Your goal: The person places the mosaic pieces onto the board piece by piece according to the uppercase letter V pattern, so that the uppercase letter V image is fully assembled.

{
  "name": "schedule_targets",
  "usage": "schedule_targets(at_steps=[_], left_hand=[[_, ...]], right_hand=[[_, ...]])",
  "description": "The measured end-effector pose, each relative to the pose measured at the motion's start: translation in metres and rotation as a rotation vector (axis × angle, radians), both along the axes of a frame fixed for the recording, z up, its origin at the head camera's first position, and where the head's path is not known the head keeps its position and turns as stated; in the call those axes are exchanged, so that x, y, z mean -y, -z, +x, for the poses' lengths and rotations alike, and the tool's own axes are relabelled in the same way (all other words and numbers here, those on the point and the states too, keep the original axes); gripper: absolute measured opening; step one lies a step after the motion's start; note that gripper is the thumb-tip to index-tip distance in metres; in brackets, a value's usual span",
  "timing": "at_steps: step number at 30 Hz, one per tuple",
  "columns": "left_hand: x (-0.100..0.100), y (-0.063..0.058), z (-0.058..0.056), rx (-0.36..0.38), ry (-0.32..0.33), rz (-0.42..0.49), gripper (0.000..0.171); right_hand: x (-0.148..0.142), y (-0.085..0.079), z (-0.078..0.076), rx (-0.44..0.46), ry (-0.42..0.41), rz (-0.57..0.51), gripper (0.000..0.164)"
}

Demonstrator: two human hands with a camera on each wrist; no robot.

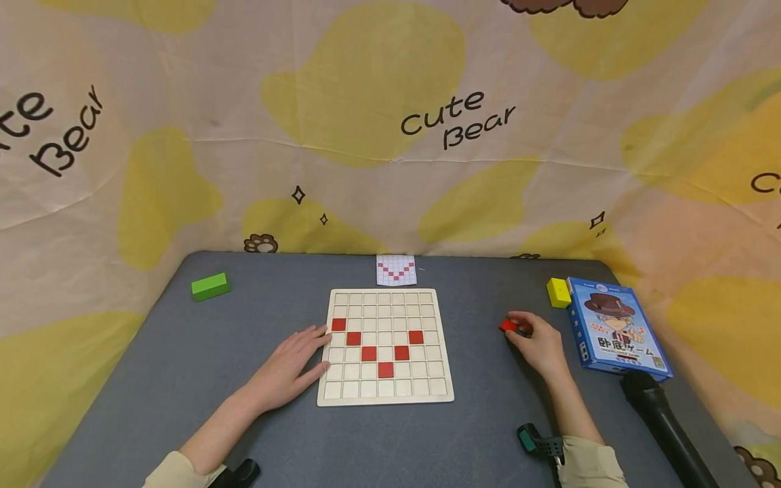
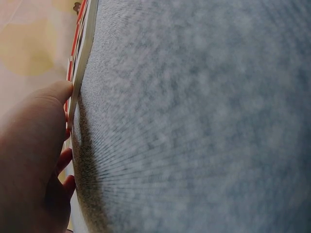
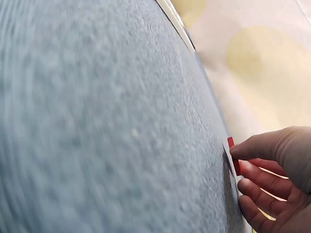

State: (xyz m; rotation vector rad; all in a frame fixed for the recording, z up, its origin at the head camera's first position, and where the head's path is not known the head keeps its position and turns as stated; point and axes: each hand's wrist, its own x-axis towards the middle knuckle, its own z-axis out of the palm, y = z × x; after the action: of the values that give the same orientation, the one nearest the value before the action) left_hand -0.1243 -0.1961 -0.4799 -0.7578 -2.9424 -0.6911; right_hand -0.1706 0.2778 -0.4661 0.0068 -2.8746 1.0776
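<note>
A cream grid board point(image 1: 447, 393) lies on the grey table, with several red square tiles point(image 1: 369, 354) in its cells, forming a V-like pattern. My left hand point(image 1: 287, 369) rests beside it, fingers stretched out and fingertips at the board's left edge. The left wrist view shows the thumb point(image 2: 60, 91) against that edge too. To the right of the board, my right hand point(image 1: 539, 346) pinches a red tile point(image 3: 234, 156) between thumb and fingers, low over the table. Behind the board lies a small paper card point(image 1: 396, 270) printed with a pink V pattern on a grid.
A green block point(image 1: 211, 287) stands at the back left. At the right are a yellow block point(image 1: 558, 293), a blue game box point(image 1: 619, 329) and a black microphone point(image 1: 665, 427). A patterned cloth point(image 1: 366, 88) hangs behind the grey table point(image 1: 476, 434).
</note>
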Motion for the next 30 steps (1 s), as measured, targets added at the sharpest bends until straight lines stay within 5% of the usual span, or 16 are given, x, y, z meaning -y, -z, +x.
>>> schedule_targets(at_steps=[30], left_hand=[[0.000,0.001,-0.001,0.009,0.000,-0.006,0.056]], right_hand=[[0.090,0.006,-0.013,-0.116,-0.165,-0.084,0.034]])
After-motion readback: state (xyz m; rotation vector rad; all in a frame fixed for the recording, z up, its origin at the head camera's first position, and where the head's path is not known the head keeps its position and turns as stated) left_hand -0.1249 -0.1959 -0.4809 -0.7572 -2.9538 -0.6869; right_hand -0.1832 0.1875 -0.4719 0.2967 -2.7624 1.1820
